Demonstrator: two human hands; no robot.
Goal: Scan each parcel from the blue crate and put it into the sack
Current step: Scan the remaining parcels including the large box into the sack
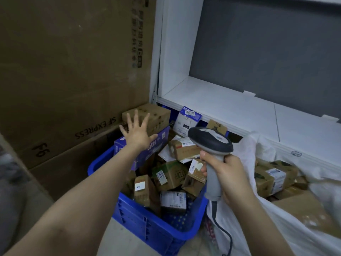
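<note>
Brown cardboard cartons (73,71) and a white ledge (221,106) back the heaped blue plastic crate (166,235). Your left hand (137,133), fingers spread straight, hovers at the small brown cardboard parcel (158,115) topping the pile; contact unclear. Your right hand (227,174) grips the grey handheld scanner (210,139) beside the white plastic sack (258,150). Parcel appears stiff, light: span its opposite faces.
</note>
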